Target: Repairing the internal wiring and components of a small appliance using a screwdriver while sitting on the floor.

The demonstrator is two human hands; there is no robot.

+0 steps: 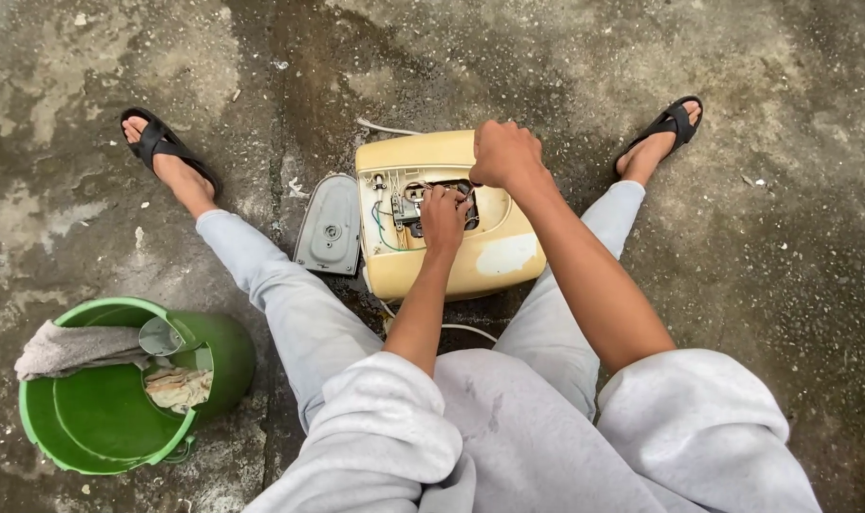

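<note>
Fingers of left hand (444, 215) dip into open cavity of cream appliance housing (508, 255), pinching wiring, I judge; right hand (503, 155) clenched on rim at 1 o'clock. Housing's long axis runs 9-to-3 on floor.

Flat, even daylight, overcast look, no single source I can pin down. Shadows are soft and faint: a weak one under my right forearm (594, 285) toward 5 o'clock, darker patch under the cream appliance casing (451, 223) at its 6 o'clock edge. No hard glare; slight sheen on the green bucket (100, 418) rim at 8 o'clock and on the wet dark concrete floor (290, 76) at 12. Focus is sharp centre frame. Wide-angle stretch toward the edges, my grey sleeves (375, 427) at 6 o'clock look oversized. No motion blur on my hands.
</note>
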